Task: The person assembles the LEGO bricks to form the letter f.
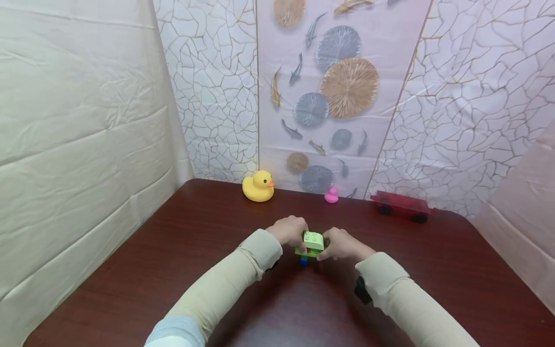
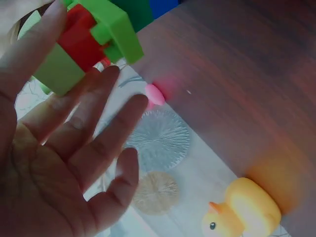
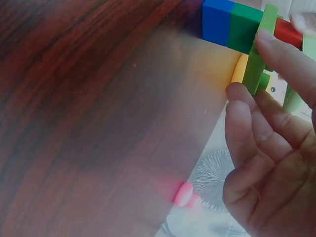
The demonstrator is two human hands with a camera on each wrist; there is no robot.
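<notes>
A stack of toy building blocks [image 1: 314,240] stands upright on the table between my hands. From the bottom it runs blue block [image 3: 216,20], dark green block [image 3: 244,27], lime plate [image 3: 256,64], red block [image 2: 81,37] and pale green curved block [image 2: 59,71]. My left hand [image 1: 289,232] holds the upper blocks between thumb and fingers, its other fingers spread loosely. On the other side, my right hand [image 1: 342,244] pinches the lime plate with thumb and fingertips. The hands partly cover the stack in the head view.
A yellow rubber duck [image 1: 258,187] sits at the table's back edge, left of a small pink duck [image 1: 331,195]. At the back right stands a red toy wagon [image 1: 403,204] with black wheels. Patterned cloth [image 1: 217,96] hangs behind the brown table [image 1: 173,241].
</notes>
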